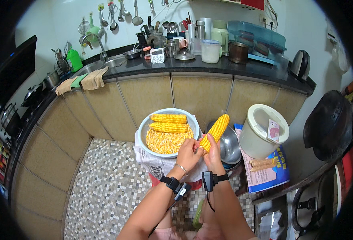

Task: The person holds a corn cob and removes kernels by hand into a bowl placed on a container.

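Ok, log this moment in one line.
right hand: grips corn cob | left hand: at cob's lower end | basin: two cobs, loose kernels

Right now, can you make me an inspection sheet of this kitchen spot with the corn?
Surface: printed sheet under the pale bowl.
Job's things: one corn cob held up; two more cobs and loose kernels in the bowl.
Clutter: stripped cobs beside a lidded bucket; steel bowl.
Grips: right grip around the corn cob; left grip at its lower end.
Cables: black cables from both wristbands.
Surroundings: dark counter beyond; mosaic floor below.
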Demonstrator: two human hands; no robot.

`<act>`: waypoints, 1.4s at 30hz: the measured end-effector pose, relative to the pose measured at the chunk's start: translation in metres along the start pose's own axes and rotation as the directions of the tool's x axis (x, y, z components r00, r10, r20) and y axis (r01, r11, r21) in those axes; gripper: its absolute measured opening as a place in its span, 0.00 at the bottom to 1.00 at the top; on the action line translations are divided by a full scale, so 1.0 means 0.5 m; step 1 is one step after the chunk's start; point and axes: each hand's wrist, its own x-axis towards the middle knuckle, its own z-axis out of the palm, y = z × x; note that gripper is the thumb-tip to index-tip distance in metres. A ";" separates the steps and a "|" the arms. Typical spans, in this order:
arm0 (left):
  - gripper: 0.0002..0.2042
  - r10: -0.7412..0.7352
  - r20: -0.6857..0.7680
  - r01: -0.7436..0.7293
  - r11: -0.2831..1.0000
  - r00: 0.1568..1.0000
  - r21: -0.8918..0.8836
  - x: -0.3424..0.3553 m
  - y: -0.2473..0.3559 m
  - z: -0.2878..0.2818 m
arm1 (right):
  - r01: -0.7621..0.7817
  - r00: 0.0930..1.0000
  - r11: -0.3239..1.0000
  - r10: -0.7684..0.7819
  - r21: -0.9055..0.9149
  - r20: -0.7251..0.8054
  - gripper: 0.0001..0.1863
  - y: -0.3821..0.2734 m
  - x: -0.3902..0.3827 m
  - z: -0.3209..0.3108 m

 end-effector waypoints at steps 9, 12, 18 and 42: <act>0.06 0.133 -0.015 -0.132 0.989 0.991 0.070 0.004 -0.004 -0.003 | -0.004 1.000 1.000 0.004 0.005 0.001 0.18 -0.005 -0.005 0.005; 0.05 0.151 -0.008 -0.149 0.983 0.988 0.105 0.005 -0.008 -0.002 | -0.004 1.000 1.000 0.004 -0.001 -0.008 0.18 -0.007 -0.006 0.007; 0.05 0.127 -0.050 -0.124 0.990 0.991 0.061 0.005 -0.007 0.003 | 0.001 1.000 1.000 -0.001 -0.018 -0.026 0.18 -0.008 -0.007 0.008; 0.13 -0.307 -0.233 0.281 0.950 0.923 -0.135 0.032 -0.139 -0.064 | -0.137 0.990 0.978 0.129 0.156 0.062 0.29 -0.011 0.006 0.008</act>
